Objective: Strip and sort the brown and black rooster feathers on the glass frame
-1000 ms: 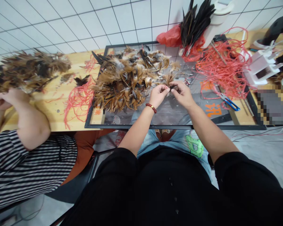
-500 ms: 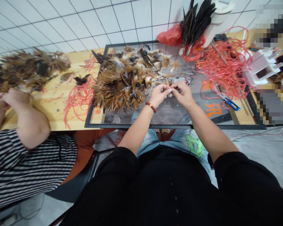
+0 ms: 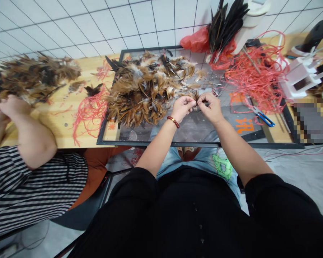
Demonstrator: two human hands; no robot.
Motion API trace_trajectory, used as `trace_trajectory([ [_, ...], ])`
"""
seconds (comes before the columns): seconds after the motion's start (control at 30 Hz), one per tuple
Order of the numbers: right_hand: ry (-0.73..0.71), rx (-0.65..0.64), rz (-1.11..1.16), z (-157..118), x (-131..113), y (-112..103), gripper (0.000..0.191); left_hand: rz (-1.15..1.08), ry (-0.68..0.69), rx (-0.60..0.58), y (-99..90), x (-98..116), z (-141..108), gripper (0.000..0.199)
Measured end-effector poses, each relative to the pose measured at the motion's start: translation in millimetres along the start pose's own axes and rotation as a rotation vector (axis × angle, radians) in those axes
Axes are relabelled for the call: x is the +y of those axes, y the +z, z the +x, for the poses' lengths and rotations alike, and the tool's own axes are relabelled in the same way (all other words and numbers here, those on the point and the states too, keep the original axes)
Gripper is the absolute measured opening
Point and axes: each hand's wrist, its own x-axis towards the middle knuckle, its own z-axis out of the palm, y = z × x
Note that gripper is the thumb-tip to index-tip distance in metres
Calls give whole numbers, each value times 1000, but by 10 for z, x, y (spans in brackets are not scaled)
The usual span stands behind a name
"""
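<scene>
Over the glass-topped panel, my left hand (image 3: 183,108) is pinched shut, with a bit of pink plastic string (image 3: 193,101) showing at its fingertips. Just to its right, my right hand (image 3: 211,108) has thumb and forefinger pressed together. What the right fingers hold is too small to make out. A few dark feathers (image 3: 196,94) show behind the fingertips, and I cannot tell whether they are held. Close to my left hand lies a large heap of brown feathers (image 3: 144,96).
Right of my hands lie a tangle of pink string (image 3: 254,80) and blue-handled snips (image 3: 265,117). Black feathers (image 3: 224,28) stand in a red bag (image 3: 195,39) by the wall. At left, a co-worker's hands (image 3: 9,109) are near another feather pile (image 3: 34,77).
My fingertips have drawn slightly apart, and a small gap now shows between my hands. The right hand has turned a little. The heaps look the same.
</scene>
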Motion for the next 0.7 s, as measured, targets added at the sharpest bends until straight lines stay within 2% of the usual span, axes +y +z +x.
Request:
trace_trajectory([
  [0.17, -14, 45, -23, 4, -11, 13, 15, 47, 13, -29, -2, -18, 4, 18],
  [0.43, -39, 22, -36, -12, -46, 29, 26, 155, 109, -90, 48, -129, 42, 21],
  [0.57, -45, 19, -46, -10, -61, 25, 30, 97, 119, -108, 27, -122, 38, 22],
  [0.7, -41, 67, -75, -9, -62, 22, 28, -25, 54, -145, 7, -40, -14, 22],
])
